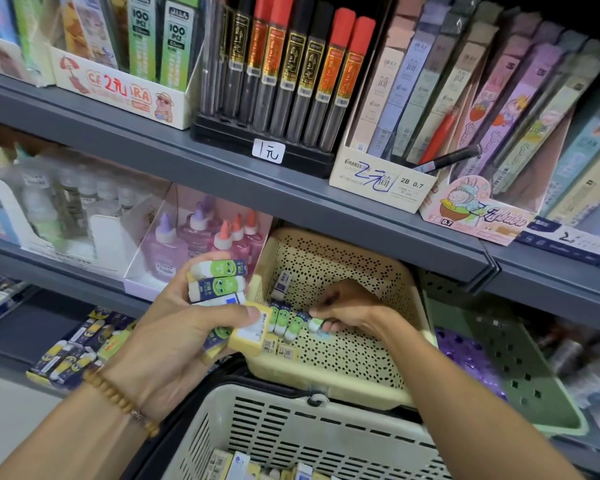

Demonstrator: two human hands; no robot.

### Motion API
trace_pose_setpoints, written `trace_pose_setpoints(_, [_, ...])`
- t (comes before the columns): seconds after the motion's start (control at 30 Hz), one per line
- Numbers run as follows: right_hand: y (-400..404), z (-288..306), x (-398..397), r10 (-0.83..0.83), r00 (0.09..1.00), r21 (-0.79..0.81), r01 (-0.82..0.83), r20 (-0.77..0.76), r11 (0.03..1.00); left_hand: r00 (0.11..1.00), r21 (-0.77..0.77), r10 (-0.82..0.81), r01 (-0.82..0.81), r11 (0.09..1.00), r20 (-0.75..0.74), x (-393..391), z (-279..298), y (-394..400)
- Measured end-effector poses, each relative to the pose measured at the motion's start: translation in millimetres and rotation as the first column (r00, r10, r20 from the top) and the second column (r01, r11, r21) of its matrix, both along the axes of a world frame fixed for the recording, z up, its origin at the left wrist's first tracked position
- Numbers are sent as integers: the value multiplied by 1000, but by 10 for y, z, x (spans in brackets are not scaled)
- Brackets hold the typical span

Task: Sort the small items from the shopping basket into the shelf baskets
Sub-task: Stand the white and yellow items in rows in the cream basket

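— Cream plastic, dotted with holes: is that the shelf basket (343,258) both hands work at?

— Yes. It sits tilted on the lower shelf (326,199), under the pencil-lead boxes. The right hand (347,306) reaches inside and pinches one green-and-white eraser (315,323) between thumb and fingertips, right beside a short row of like erasers (286,322) lying on the basket floor.

— And the left hand (174,327)?

— It grips a stack of erasers (219,282): green-faced ones on top, and a yellow eraser (252,336) pressed under the thumb. The stack hovers at the basket's left rim. A beaded bracelet (118,400) circles that wrist.

— Where is the shopping basket (291,420)?

— Directly below, slatted and off-white, its rim close to the front of the cream one. More small packs (236,465) lie in its bottom; their labels are too blurred to read.

— Anything beside the cream basket?

— A green basket (499,358) to the right, glue bottles (201,237) in a box to the left, and further erasers (73,351) on the shelf lower left.
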State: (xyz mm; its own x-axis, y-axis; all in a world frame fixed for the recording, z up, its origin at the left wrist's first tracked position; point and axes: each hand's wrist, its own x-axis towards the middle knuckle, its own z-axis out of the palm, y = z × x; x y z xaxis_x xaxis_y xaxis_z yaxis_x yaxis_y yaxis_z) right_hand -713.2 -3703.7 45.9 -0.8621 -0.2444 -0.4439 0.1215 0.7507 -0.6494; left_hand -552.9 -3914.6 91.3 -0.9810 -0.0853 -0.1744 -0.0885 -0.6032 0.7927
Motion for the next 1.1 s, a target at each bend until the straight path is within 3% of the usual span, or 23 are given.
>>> trace_pose_setpoints(0.17, [69,21,85,57,998,103,-55,-17,993,1000,10,2,-2,1000,-1,8,7,-3])
trace_pose_setpoints(0.23, [33,44,151,59,998,67,-59,-9,996,1000,11,2,-2,1000,-1,14,11,13])
trace_pose_setpoints(0.33, [10,80,232,165,982,147,-151,-88,978,1000,6,-1,1,1000,2,29,24,33])
trace_pose_setpoints(0.47, [-131,23,342,259,965,196,-247,-41,949,1000,1,-5,5,1000,1,34,26,37])
trace_pose_setpoints(0.6, [-261,-11,322,283,953,273,-245,-108,930,1000,-2,-12,12,1000,4,34,4,44])
trace_pose_setpoints(0.73, [-244,28,333,273,959,276,-242,-80,930,1000,-7,-6,6,1000,-3,29,-12,61])
trace_pose_setpoints(0.83, [-220,177,431,198,961,153,-170,-192,974,1000,-4,3,-3,1000,-18,31,-13,75])
trace_pose_setpoints(0.9, [-256,321,572,105,971,-118,-133,-215,984,999,1,22,-22,1000,-27,27,-14,83])
trace_pose_setpoints(1.0, [-335,505,814,87,995,-501,-99,-48,860,997,-3,70,-70,998,-37,15,-29,108])
trace_pose_setpoints(1.1, [-421,558,954,115,993,-598,-69,39,799,994,-14,103,-103,995,-42,28,-25,164])
